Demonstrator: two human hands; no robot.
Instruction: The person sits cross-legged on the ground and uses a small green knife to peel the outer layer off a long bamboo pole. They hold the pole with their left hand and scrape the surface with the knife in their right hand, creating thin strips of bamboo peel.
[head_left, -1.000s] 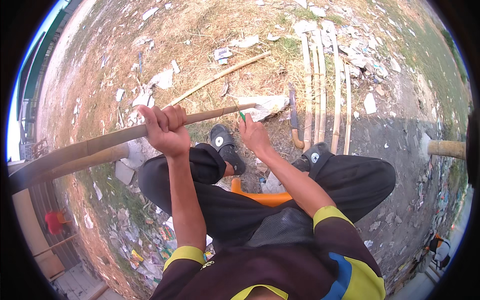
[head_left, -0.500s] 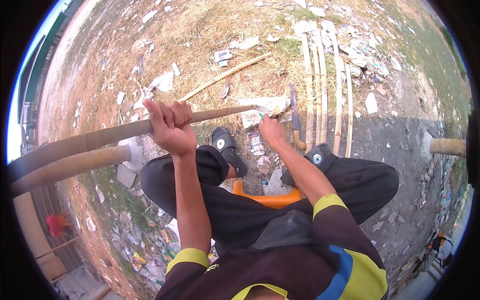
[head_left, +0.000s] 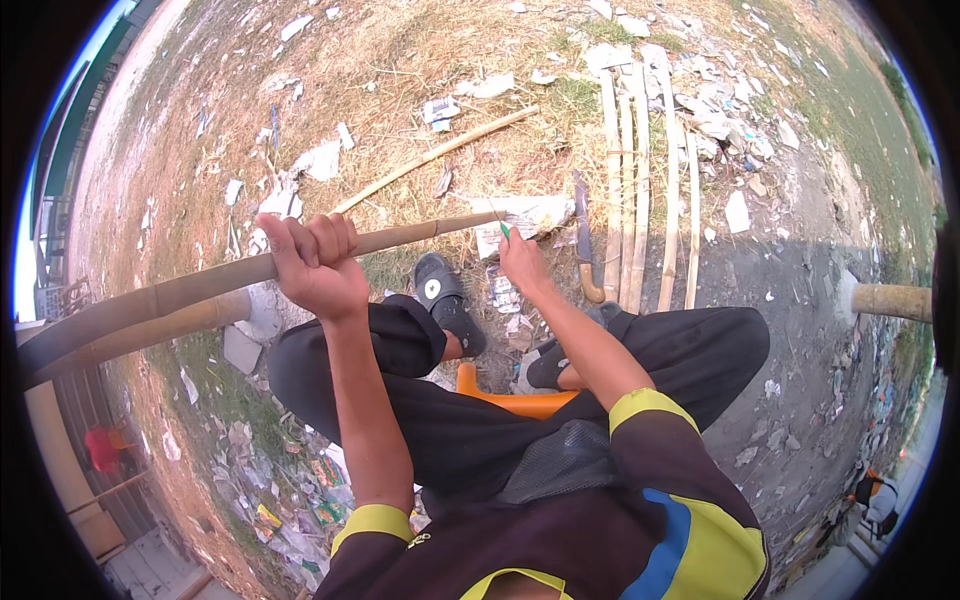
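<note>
My left hand (head_left: pixel 320 268) is closed round a long bamboo strip (head_left: pixel 215 283) that slants from the far left toward the middle. At the strip's thin right end is my right hand (head_left: pixel 523 262), its fingers pinched on a small green tool (head_left: pixel 505 231). Only a short green part of the tool shows; its kind is unclear. Beneath the strip's tip lies a pale crumpled sheet (head_left: pixel 545 213). A machete (head_left: pixel 583 225) with a curved wooden handle rests on the ground to the right of my right hand.
Several bamboo strips (head_left: pixel 641 180) lie side by side beyond the machete, and another bamboo stick (head_left: pixel 440 155) lies on the dry grass. Posts stand left and right (head_left: pixel 890 301). An orange seat (head_left: pixel 525 403) is between my legs. Litter covers the ground; a person (head_left: pixel 875 500) is at lower right.
Both hands have shifted a little to the left, and the bamboo strip's tip with them. My right foot has drawn inward, toward the orange seat. Both grips stay closed.
</note>
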